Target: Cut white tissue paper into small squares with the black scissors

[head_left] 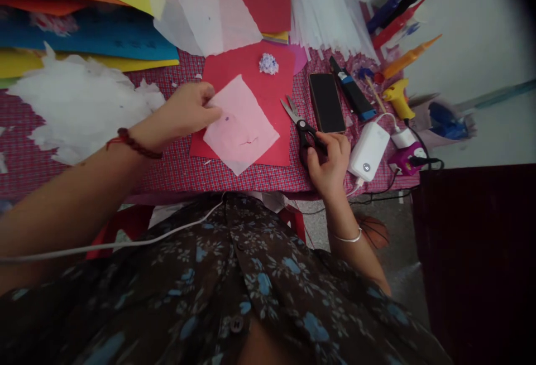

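My left hand (190, 109) pinches the left corner of a thin, pale pinkish sheet of tissue paper (242, 125). The sheet lies slanted over red paper (278, 91), with a small dark spot near my thumb and a short tear toward its lower edge. On the right, my right hand (331, 161) grips the black handles of a pair of scissors (302, 126), whose blades point away and stand slightly apart. Beyond the tissue, a small crumpled white-and-purple ball (268, 64) rests on the red paper.
Cut white tissue (84, 102) is heaped at left, below coloured sheets (96, 33). Another tissue sheet (207, 22) lies behind. Rightward are a phone (326, 102), a black-and-blue tool (354, 91), a white power bank (368, 152), a yellow glue gun (400, 99) and white strips (326, 13).
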A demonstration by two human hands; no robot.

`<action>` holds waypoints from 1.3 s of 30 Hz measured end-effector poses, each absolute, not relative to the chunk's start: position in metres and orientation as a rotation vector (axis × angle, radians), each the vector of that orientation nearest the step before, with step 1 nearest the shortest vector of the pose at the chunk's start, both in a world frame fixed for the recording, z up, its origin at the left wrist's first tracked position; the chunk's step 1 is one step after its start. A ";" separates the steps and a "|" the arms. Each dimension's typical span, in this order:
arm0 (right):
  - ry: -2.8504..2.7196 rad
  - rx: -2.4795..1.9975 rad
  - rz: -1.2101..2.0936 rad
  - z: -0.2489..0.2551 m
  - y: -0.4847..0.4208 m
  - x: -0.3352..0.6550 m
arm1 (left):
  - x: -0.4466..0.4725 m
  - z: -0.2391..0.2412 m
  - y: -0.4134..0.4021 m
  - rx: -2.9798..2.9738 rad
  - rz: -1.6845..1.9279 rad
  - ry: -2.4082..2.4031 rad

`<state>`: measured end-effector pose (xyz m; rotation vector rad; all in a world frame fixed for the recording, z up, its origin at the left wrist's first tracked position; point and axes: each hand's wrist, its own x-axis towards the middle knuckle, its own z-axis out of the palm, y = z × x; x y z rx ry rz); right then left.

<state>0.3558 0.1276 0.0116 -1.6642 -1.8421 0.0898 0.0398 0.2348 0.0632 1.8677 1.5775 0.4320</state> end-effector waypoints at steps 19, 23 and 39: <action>-2.430 -1.202 0.606 0.021 0.122 0.258 | -0.016 0.048 0.148 1.780 0.677 1.235; -2.379 -1.234 0.568 0.018 0.125 0.250 | -0.017 0.044 0.149 1.585 0.729 1.225; -2.299 -1.369 0.515 0.018 0.132 0.236 | -0.016 0.046 0.143 2.065 0.845 1.473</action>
